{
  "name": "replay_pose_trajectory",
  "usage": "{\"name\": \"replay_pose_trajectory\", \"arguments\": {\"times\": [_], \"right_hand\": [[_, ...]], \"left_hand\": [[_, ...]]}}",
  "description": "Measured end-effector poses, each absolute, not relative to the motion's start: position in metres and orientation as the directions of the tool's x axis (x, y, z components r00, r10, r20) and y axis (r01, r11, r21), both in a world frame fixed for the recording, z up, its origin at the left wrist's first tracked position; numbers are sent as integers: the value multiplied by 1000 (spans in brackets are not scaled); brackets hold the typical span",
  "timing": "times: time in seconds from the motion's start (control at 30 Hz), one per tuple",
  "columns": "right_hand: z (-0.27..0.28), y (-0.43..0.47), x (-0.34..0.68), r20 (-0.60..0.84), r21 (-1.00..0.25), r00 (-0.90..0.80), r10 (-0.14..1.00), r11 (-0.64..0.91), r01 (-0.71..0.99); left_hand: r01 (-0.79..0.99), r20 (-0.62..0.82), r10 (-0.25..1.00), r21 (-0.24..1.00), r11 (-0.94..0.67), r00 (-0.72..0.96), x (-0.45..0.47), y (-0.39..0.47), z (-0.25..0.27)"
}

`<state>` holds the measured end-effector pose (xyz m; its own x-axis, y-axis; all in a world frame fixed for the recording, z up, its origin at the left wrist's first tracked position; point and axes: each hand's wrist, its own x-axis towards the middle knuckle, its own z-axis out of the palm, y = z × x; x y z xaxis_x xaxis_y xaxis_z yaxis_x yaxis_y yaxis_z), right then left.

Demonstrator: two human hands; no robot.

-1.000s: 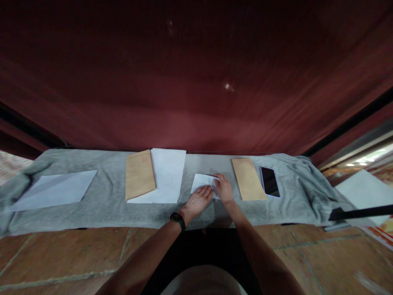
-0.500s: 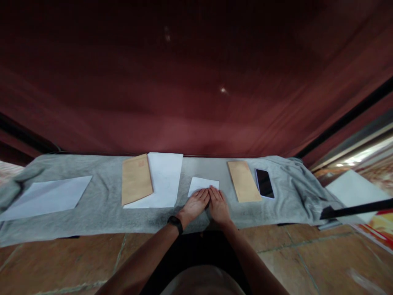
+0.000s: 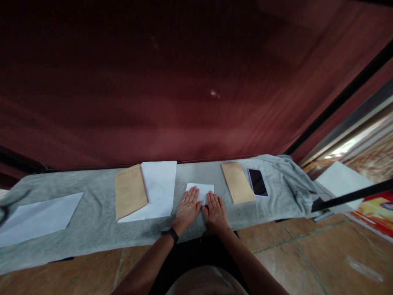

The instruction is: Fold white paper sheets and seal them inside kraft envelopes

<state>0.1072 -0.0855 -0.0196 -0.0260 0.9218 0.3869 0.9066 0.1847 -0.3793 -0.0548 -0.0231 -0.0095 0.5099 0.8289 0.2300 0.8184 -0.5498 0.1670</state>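
A small white sheet of paper, apparently folded (image 3: 201, 188), lies on the grey cloth right in front of me. Flat on its left part rests my left hand (image 3: 188, 208), fingers stretched out; a dark band is round that wrist. My right hand (image 3: 215, 209) presses flat on the paper's right edge, its fingers slightly spread. The two thumbs nearly meet at the near side of the paper. Both hands cover the paper's lower portion and hold nothing between their fingers.
Left of my hands, a brown envelope (image 3: 130, 191) overlaps white sheets (image 3: 159, 188). Another white sheet (image 3: 39, 217) lies farther left. To the right are a brown envelope (image 3: 238, 182) and a phone (image 3: 258, 182). The grey cloth (image 3: 101, 233) ends at a dark red panel (image 3: 196, 139).
My hands were together at the middle of the small paper; they have slid apart towards its left and right sides. The whole view has shifted and tilted slightly.
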Motion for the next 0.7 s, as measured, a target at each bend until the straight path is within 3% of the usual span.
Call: {"name": "replay_pose_trajectory", "arguments": {"times": [0.23,0.43,0.7], "right_hand": [[-26,-84,111,402,-355,15,915,141,924],[-26,-66,111,372,-446,170,912,15,895],[-24,-59,110,382,-542,189,905,53,839]], "left_hand": [[867,259,866,154,-474,428,-56,-24,-16],[875,295,861,132,-466,414,-56,-23,-21],[879,256,878,157,-450,404,-54,-25,-13]]}}
